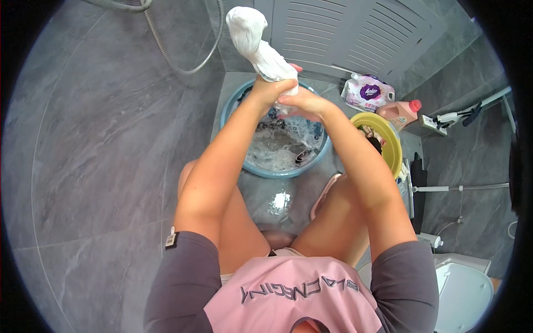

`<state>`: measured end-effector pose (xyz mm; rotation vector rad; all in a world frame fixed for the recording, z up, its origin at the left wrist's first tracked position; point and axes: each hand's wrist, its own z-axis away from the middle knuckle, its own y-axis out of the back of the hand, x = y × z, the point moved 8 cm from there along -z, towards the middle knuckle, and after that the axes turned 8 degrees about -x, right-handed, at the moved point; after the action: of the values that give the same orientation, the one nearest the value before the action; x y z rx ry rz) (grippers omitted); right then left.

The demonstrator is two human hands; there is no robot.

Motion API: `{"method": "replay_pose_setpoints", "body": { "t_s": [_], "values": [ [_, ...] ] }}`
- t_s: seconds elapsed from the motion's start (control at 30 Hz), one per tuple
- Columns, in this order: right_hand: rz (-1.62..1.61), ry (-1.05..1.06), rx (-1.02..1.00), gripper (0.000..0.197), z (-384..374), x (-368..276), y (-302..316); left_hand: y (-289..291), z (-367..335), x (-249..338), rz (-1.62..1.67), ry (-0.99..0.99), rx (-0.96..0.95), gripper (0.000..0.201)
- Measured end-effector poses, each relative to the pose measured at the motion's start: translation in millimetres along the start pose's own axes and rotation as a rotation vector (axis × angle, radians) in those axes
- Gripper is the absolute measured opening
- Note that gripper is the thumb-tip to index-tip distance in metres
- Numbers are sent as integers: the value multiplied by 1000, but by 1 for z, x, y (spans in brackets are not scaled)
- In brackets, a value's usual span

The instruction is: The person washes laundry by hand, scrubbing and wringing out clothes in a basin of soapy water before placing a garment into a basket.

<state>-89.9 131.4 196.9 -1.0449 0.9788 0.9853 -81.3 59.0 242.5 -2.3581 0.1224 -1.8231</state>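
A wet white sock (248, 34) sticks up and to the left out of my two closed hands, its foot end bulging and rounded. My left hand (270, 90) is wrapped round its middle. Just to the right, my right hand (304, 104) grips the lower part, where a little white cloth shows below the fingers. Both hands are over the far part of a round blue basin (277, 173), above the rim. Sudsy water with dark cloth fills the basin, and my hands and forearms hide some of its far side.
Right of the basin stands a yellow tub (395, 150) with clothes in it. Behind it are a pink bottle (398, 114) with a red cap and a white-and-purple package (368, 93). A slatted grey door (344, 33) stands at the back; a toilet (463, 294) is at the lower right.
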Motion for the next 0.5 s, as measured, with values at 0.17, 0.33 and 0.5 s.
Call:
{"method": "replay_pose_setpoints", "body": {
  "t_s": [0.17,0.33,0.5],
  "values": [
    [-154,-8,14,35,3,14,-17,-15,-2,-20,84,121,-161,24],
    [-305,51,107,25,1,37,-5,-18,1,-38,28,215,-76,24],
    [-207,-30,242,14,1,59,11,-15,-2,-44,-255,33,46,28]
  ]
}}
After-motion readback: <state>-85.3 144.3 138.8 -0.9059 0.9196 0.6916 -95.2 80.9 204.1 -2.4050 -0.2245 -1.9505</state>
